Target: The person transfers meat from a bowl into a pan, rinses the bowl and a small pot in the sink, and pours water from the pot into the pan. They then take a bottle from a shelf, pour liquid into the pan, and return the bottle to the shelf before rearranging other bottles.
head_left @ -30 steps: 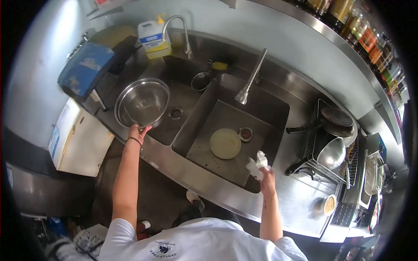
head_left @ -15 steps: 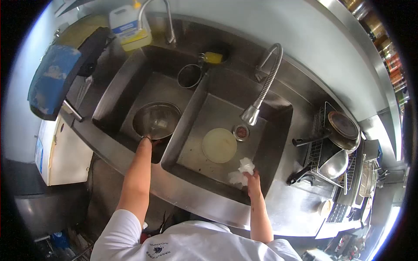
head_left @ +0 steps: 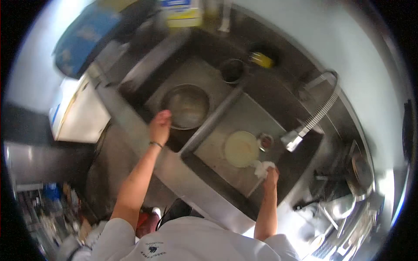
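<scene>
My right hand (head_left: 271,175) is closed around a crumpled white wad (head_left: 263,168), paper or thin cloth, over the near side of the right sink basin (head_left: 217,163). Just beyond the wad, a round pale yellowish disc (head_left: 241,148) lies flat on the basin floor, beside the drain (head_left: 264,142). On the left, my left hand (head_left: 161,126), with a dark band at its wrist, is raised at the near rim of a round metal bowl (head_left: 186,106) in the left basin. Its fingers are smeared by motion, and nothing shows in them.
A spring-hose faucet (head_left: 320,115) hangs over the right basin. A dark round container (head_left: 232,71) and a yellow item (head_left: 262,60) are near the divider's far end. A jug (head_left: 182,13) stands behind. Pans (head_left: 360,172) crowd the right counter; a white box (head_left: 80,113) is left.
My left hand has drawn back from the bowl towards me. My right hand keeps the white wad, now closer to the pale disc. The whole view has turned and shifted.
</scene>
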`<state>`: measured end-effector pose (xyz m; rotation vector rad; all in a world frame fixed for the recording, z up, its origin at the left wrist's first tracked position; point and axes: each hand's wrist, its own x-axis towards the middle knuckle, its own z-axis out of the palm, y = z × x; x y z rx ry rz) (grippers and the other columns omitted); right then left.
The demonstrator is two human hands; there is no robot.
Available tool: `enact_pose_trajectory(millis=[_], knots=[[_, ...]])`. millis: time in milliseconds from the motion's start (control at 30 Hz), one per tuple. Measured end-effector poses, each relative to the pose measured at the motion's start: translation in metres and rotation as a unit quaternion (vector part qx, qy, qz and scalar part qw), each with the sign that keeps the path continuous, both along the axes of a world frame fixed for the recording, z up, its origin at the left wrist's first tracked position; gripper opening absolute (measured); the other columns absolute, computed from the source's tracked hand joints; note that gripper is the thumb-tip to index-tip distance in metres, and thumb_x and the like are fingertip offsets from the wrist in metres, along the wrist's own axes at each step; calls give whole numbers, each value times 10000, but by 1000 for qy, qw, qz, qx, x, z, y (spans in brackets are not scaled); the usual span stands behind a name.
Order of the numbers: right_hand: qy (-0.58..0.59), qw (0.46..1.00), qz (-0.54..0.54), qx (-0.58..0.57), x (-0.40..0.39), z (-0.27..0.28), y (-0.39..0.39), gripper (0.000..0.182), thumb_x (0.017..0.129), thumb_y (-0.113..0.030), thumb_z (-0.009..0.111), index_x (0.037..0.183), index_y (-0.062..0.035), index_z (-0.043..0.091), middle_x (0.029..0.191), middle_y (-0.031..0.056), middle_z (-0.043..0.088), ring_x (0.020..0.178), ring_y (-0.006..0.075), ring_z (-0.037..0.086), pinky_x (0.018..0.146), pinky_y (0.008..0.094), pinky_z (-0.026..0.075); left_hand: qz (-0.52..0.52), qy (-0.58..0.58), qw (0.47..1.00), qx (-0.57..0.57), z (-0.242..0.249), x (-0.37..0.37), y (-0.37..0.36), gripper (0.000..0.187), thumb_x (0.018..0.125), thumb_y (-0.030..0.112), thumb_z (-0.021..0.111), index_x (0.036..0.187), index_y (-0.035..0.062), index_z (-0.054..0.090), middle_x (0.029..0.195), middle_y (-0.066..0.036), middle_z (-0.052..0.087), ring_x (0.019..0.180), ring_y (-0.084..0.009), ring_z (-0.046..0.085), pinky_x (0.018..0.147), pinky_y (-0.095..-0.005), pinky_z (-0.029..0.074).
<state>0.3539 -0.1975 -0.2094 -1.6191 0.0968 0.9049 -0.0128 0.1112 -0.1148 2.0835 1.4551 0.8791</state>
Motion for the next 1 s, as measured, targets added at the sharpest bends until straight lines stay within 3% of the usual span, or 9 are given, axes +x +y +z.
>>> enact_pose_trajectory(millis=[33,133,200,367,600,767,833,900,1000], knots=[[-21,998,40,43,-5,-5,1,262,711,-57,475,946,-25,587,836,62,574,757,198,571,656,344,471,22,-187,968,-168,20,-2,-23,149,854,56,541,982,39,615,966,-64,658,883,-169,622,777,-291,487],[-22,999,29,14,-52,34,44,273,714,-72,474,966,-24,567,857,55,569,735,201,574,669,358,485,-19,-173,960,-221,61,-15,-97,205,866,83,569,1067,42,567,916,-65,647,821,-145,617,732,-287,503],[21,970,156,183,-85,70,72,247,731,-104,459,949,-31,550,889,53,561,774,206,571,692,379,487,-37,-240,932,-269,75,-8,-139,251,878,76,551,1128,56,536,1076,-59,603,895,-147,592,788,-274,495],[197,875,380,225,-196,143,128,258,851,-298,438,926,-76,546,919,49,554,865,188,544,724,336,467,-6,-181,983,-6,69,19,-189,412,869,219,586,1238,60,497,1160,-145,504,1055,-299,526,841,-373,478],[212,774,566,188,-377,181,113,382,914,-255,507,1225,-54,411,1128,117,557,1038,221,539,800,339,472,249,-203,946,-46,79,-113,-247,293,746,60,561,1035,46,610,910,-159,581,876,-344,572,762,-409,469],[243,670,689,132,-492,139,23,359,880,-112,543,1191,-19,390,1069,160,569,971,238,567,817,360,477,337,-206,906,-151,63,-205,-380,279,738,27,540,1014,20,580,1022,-172,572,1005,-339,547,861,-408,451],[212,631,739,104,-542,104,-23,327,879,-119,551,1161,-20,419,1013,142,575,897,225,580,740,349,493,351,-110,928,62,35,-229,-451,393,741,43,546,1133,28,528,1229,-179,489,1206,-337,423,1007,-409,362],[164,562,810,30,-582,74,-74,257,874,-142,573,1087,-36,479,875,99,572,723,192,581,569,324,491,485,-100,866,-65,9,-243,-544,491,757,56,553,1238,37,460,1347,-177,387,1308,-339,290,1084,-415,266],[152,433,884,-91,-633,9,-164,170,861,-213,617,939,-76,554,662,33,522,493,144,512,377,281,398,634,-155,730,-202,-18,-257,-705,433,788,158,605,1204,59,532,1227,-167,498,1170,-342,453,994,-393,386]])
